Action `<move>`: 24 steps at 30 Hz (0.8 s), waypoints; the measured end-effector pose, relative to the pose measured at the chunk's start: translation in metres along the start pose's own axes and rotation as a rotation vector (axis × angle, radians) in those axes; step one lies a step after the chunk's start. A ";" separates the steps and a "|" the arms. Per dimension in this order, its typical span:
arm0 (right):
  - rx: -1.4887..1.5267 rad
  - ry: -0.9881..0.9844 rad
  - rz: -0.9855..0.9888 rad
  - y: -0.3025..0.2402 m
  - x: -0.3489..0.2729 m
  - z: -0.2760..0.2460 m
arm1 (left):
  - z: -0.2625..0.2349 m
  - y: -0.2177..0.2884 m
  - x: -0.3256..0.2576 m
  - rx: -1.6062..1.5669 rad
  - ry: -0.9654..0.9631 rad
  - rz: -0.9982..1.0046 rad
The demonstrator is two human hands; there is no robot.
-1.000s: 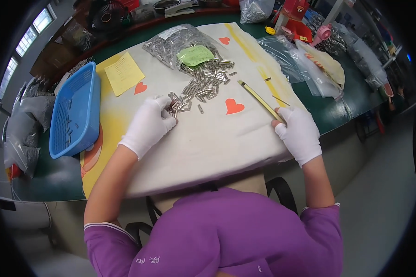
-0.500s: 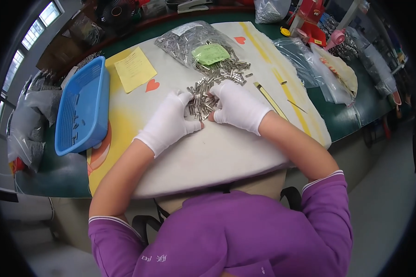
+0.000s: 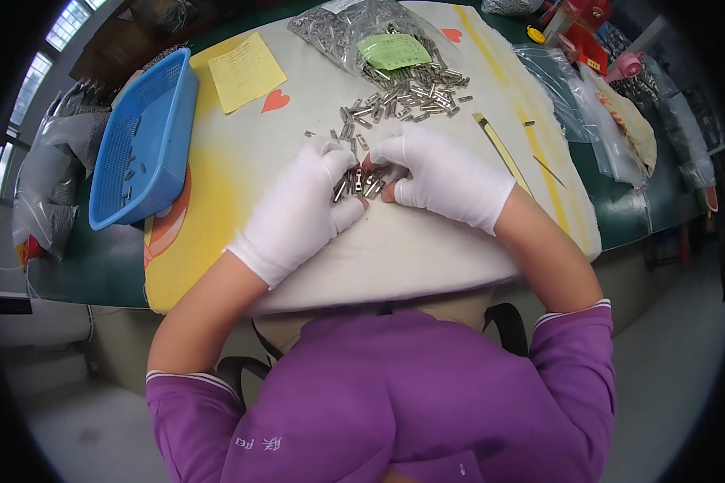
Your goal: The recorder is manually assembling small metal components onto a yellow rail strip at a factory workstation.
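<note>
Small shiny metal pieces (image 3: 359, 183), slim and oblong, are gathered in a cluster on the pale padded mat (image 3: 403, 253). My left hand (image 3: 298, 201), in a white glove with bare fingertips, curls round the cluster's left side. From the right, my right hand (image 3: 447, 173), gloved the same way, closes in on it with bent fingers. Some fingertips are hidden behind the gloves and the pieces. Beyond the hands lies a looser heap of the same pieces (image 3: 415, 95), spilling from a clear plastic bag (image 3: 322, 36) with a green slip (image 3: 395, 51) on it.
At left stands a blue plastic basket (image 3: 184, 113) with a few dark pieces inside. A yellow paper sheet (image 3: 250, 76) lies beside it. To the right are a yellow utility knife (image 3: 499, 151), a thin pointed tool (image 3: 549, 171) and clear plastic bags (image 3: 568, 109).
Both hands have drawn a cluster of metal pieces toward me, away from the main heap. A gap with a few scattered pieces now shows between. The whole view has shifted slightly.
</note>
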State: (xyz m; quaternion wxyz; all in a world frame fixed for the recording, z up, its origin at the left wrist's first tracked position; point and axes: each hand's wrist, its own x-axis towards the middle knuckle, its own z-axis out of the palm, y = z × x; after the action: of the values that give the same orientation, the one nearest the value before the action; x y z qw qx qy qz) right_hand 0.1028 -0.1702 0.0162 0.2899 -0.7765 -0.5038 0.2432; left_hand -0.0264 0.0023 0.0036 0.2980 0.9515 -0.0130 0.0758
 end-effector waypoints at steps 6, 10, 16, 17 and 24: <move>-0.161 0.220 -0.195 0.016 -0.005 0.006 | -0.007 -0.011 -0.008 0.009 0.049 -0.029; -0.064 0.127 -0.217 0.013 -0.001 0.009 | -0.004 0.002 -0.006 0.023 0.082 0.038; -0.080 0.247 -0.244 0.012 -0.007 0.014 | -0.006 0.002 -0.001 0.130 0.025 -0.007; -0.119 0.288 -0.194 0.013 -0.008 0.013 | -0.009 -0.001 -0.006 0.144 0.040 0.005; -0.058 0.099 -0.132 0.001 -0.013 0.011 | -0.018 -0.004 -0.021 0.204 0.126 -0.007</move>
State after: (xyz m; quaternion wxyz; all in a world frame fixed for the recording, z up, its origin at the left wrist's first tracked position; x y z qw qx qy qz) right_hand 0.0909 -0.1802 0.0090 0.3070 -0.7609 -0.5457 0.1701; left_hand -0.0494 0.0157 0.0130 0.2002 0.9702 0.0170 0.1352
